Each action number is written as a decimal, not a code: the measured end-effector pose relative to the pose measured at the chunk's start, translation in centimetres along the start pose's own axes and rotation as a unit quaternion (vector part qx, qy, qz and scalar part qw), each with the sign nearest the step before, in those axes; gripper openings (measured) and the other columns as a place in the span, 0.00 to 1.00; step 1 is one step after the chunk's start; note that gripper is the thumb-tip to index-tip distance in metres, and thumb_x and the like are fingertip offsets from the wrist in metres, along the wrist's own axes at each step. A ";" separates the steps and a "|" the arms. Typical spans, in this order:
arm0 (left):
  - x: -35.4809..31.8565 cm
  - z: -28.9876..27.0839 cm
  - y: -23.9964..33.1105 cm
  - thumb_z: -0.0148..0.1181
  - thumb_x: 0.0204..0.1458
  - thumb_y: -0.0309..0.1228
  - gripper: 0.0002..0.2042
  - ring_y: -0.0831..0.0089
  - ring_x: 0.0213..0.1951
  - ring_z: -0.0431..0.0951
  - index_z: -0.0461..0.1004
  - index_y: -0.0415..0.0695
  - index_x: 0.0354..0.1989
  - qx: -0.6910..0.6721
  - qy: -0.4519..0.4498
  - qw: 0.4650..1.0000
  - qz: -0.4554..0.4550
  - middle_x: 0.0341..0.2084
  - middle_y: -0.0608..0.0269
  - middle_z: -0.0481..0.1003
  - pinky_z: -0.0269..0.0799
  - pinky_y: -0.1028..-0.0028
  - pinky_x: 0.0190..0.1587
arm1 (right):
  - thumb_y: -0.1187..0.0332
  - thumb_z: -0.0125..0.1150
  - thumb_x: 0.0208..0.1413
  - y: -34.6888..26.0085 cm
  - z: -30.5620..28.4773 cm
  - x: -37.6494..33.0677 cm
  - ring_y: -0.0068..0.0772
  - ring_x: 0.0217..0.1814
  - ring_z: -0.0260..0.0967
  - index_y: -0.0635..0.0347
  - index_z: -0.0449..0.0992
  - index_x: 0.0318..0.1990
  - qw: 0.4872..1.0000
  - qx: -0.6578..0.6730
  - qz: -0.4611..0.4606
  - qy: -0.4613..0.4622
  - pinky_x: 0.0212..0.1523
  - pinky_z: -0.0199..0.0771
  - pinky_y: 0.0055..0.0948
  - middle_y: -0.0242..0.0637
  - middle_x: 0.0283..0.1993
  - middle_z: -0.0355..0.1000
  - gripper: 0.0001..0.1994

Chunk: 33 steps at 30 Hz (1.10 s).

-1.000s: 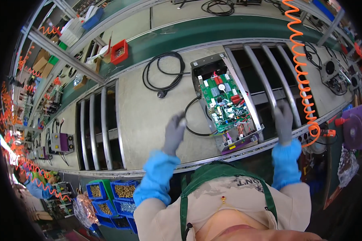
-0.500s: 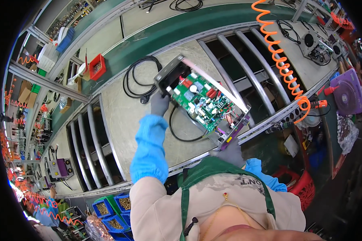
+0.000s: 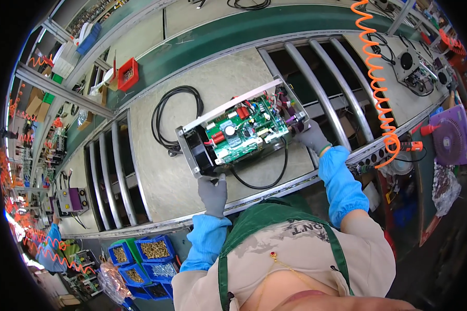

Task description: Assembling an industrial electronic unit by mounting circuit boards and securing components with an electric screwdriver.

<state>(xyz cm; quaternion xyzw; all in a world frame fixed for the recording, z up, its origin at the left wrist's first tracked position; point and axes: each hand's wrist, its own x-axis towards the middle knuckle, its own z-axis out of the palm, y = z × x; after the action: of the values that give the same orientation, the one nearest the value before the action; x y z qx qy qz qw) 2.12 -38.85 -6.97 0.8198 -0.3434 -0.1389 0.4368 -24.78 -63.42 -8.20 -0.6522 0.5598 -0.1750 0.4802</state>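
Silver metal box (image 3: 229, 106) with bare circuit board (image 3: 250, 130), set on the bench (image 3: 163, 181) between gloved hands.

Left hand (image 3: 213, 195): touching the near left corner, fingertips hidden; cannot tell how firmly closed. Right hand (image 3: 313, 138): grasping the right end, fingers partly out of sight. Located near the front edge of the bench, just right of a coiled black cable (image 3: 155, 111), with a looped black cord (image 3: 284, 166) bowing out on the near side. Judged stiff and fairly heavy, probably unevenly weighted; smooth metal possibly slippery against gloves. Treat board and wires as fragile. Take hold low at both end panels, keeping level. Avoid pressing on the board, lifting by the wires or tugging the cord.
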 end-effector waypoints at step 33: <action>-9.9 -2.6 6.9 0.67 0.39 0.43 0.23 0.59 0.44 0.74 0.72 0.43 0.42 0.067 -0.318 0.939 0.111 0.37 0.55 0.74 0.68 0.62 0.50 | 0.56 0.68 0.38 -13.8 -1.4 -18.5 0.45 0.31 0.73 0.59 0.74 0.39 0.771 -0.464 -0.324 -0.291 0.30 0.70 0.42 0.45 0.29 0.73 0.22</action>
<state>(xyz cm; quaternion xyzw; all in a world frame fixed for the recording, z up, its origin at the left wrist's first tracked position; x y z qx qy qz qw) -6.72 -33.12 -0.54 0.7170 -0.5615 -0.3194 0.2617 -23.91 -48.58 9.53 -0.9583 0.1618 0.1587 0.1742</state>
